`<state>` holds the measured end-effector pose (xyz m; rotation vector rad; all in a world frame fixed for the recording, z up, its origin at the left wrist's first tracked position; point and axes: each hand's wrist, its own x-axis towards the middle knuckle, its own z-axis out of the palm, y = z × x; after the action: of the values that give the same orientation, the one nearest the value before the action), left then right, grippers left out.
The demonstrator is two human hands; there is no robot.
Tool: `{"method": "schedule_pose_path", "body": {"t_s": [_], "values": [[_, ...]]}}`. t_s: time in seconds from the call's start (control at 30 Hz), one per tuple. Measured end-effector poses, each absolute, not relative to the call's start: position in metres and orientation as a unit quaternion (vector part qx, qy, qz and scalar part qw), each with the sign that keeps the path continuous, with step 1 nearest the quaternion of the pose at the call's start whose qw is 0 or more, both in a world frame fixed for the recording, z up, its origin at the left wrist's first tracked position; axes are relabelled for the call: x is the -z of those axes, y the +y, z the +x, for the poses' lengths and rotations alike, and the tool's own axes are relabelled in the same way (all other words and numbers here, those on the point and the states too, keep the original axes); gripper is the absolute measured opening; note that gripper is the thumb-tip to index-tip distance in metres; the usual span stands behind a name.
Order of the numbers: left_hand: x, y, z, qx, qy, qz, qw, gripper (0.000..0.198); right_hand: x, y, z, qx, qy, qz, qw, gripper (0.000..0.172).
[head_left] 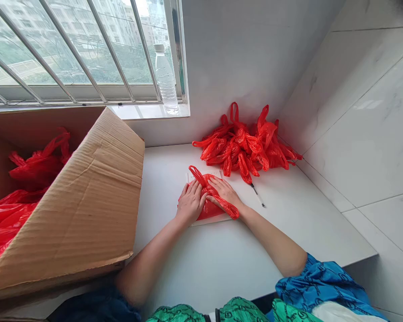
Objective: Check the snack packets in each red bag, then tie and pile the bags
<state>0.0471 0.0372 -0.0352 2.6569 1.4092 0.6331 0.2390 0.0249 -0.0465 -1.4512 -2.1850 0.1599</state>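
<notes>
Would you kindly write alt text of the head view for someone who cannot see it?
A person's left hand and right hand rest on a red bag on a pale sheet on a counter. Beyond lies a heap of red bags, a pen by its near edge. At left, an open box holds more red plastic; a bottle stands on the windowsill.
</notes>
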Motion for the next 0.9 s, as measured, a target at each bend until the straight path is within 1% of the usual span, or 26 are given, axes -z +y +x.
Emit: {"method": "schedule_pose_path", "body": {"t_s": [0.37,0.53,0.63,0.7,0.77,0.83,0.9], "values": [[0.031,0.036,0.049,-0.209,0.457,0.863,0.049,0.046,0.046,0.024,0.239,-0.070,-0.803,-0.538,0.245,0.063],[0.030,0.037,0.047,-0.261,0.448,0.851,0.085,0.036,0.038,0.023,0.238,-0.105,-0.794,-0.538,0.263,0.058],[0.027,0.038,0.043,-0.333,0.435,0.825,0.141,0.027,0.026,0.019,0.240,-0.167,-0.776,-0.515,0.323,0.052],[0.023,0.037,0.040,-0.392,0.422,0.796,0.183,0.021,0.015,0.013,0.243,-0.243,-0.740,-0.486,0.396,0.041],[0.017,0.033,0.037,-0.433,0.414,0.776,0.199,0.019,0.005,0.007,0.246,-0.329,-0.676,-0.467,0.465,0.031],[0.007,0.027,0.035,-0.457,0.418,0.759,0.204,0.018,-0.004,0.002,0.247,-0.388,-0.621,-0.459,0.503,0.031],[-0.006,0.019,0.033,-0.477,0.420,0.729,0.253,0.021,-0.013,-0.004,0.246,-0.415,-0.605,-0.445,0.514,0.035]]}}
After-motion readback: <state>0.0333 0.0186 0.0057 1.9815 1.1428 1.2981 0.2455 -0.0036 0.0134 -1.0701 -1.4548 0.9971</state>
